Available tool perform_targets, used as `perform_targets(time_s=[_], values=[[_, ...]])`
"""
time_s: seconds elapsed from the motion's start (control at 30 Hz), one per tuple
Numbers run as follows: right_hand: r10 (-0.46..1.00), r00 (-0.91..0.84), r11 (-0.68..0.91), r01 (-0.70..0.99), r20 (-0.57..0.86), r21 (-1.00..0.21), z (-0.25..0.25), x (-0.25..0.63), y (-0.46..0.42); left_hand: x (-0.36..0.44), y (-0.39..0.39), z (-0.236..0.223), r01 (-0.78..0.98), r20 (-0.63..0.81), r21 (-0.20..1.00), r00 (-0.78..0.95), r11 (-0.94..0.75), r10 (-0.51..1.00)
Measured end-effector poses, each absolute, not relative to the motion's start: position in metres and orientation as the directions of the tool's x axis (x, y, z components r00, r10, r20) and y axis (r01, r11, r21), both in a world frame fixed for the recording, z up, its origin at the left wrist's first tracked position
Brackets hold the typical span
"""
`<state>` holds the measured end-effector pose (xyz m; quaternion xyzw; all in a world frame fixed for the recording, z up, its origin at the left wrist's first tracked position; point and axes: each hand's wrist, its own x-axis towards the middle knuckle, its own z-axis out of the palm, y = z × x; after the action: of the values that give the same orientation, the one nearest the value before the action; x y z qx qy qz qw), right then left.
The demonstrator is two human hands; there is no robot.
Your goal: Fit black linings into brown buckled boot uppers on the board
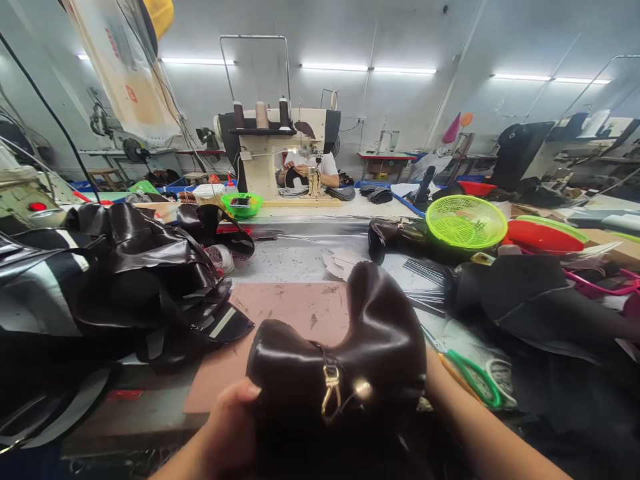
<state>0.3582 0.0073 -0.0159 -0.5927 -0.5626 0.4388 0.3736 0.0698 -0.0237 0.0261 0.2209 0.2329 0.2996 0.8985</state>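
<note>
A glossy dark brown leather boot upper point(385, 327) with a gold buckle and clasp is held up in front of me, above the near edge of the bench. My left hand point(233, 417) grips its lower left side, thumb along the edge and the other fingers behind the leather. At the right side, my right hand point(434, 370) meets the upper; its fingers are hidden behind the leather, and only the wrist and forearm show plainly. Under and beyond the upper lies a worn pinkish-brown board point(280, 303). Scissors point(473, 380) with green and orange handles lie close to my right forearm.
Dark leather pieces point(135, 287) are heaped on the left. To the right are a green mesh basket point(466, 220), a red bowl point(545, 237) and black material point(530, 293). Across the bench, a co-worker's hands point(295, 175) hold dark material at a sewing machine point(260, 167).
</note>
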Motion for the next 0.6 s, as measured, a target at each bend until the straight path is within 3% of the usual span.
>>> perform_targets(time_s=[0.1,0.17,0.23,0.33,0.47,0.53,0.6], values=[[0.98,0.001,-0.2,0.073,-0.2,-0.977,-0.002,0.344,0.007,0.06,-0.011,0.03,-0.519,-0.245,0.58,0.625,0.628,0.741],[0.945,-0.17,-0.304,-0.135,-0.28,-0.943,0.007,0.333,-0.002,0.051,-0.011,0.035,-0.553,-0.241,0.621,0.539,0.555,0.807],[0.894,-0.338,-0.377,-0.21,-0.295,-0.902,0.015,0.325,-0.015,0.044,-0.018,0.043,-0.486,-0.362,0.645,0.484,0.589,0.797],[0.847,-0.405,-0.425,-0.125,-0.345,-0.897,0.023,0.321,-0.028,0.046,-0.036,0.056,-0.432,-0.546,0.578,0.425,0.692,0.722],[0.77,-0.509,-0.309,0.231,-0.385,-0.923,0.024,0.319,-0.034,0.062,-0.052,0.062,-0.546,-0.496,0.48,0.476,0.686,0.726],[0.817,-0.474,-0.256,0.214,-0.329,-0.943,0.02,0.314,-0.034,0.068,-0.055,0.06,-0.555,-0.503,0.43,0.507,0.712,0.699],[0.887,-0.365,-0.284,0.051,-0.282,-0.958,0.014,0.308,-0.034,0.071,-0.058,0.059,-0.565,-0.534,0.409,0.488,0.716,0.69]])
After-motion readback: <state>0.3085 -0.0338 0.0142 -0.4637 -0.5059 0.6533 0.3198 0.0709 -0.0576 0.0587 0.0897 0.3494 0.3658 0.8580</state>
